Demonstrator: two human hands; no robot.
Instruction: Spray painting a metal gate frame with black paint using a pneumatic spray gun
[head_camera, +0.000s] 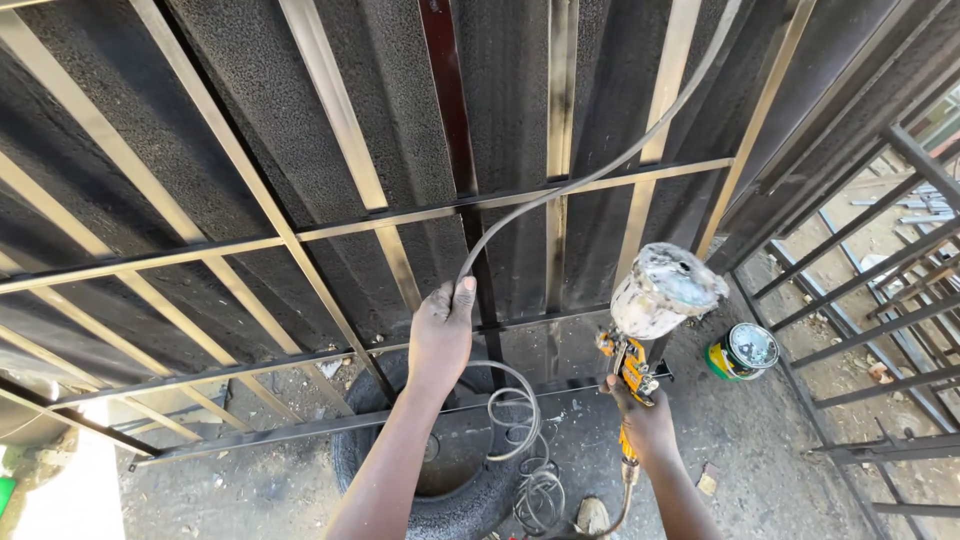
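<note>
Metal gate (300, 235), dark bars over black sheet, fills the far view; tyre (470, 490) on the ground, near centre; paint tin (742, 351), right; hose (600, 170), pinched in closed left hand (440, 335) fingers; spray gun (645, 320), gripped by closed right hand (645, 420), centre-right.

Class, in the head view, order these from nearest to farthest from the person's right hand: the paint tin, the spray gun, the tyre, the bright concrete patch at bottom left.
1. Spray gun: held in the right hand.
2. Tyre: on the ground just left of it.
3. Paint tin: up to its right, close to the tyre's rank.
4. Concrete patch: far left corner.
</note>
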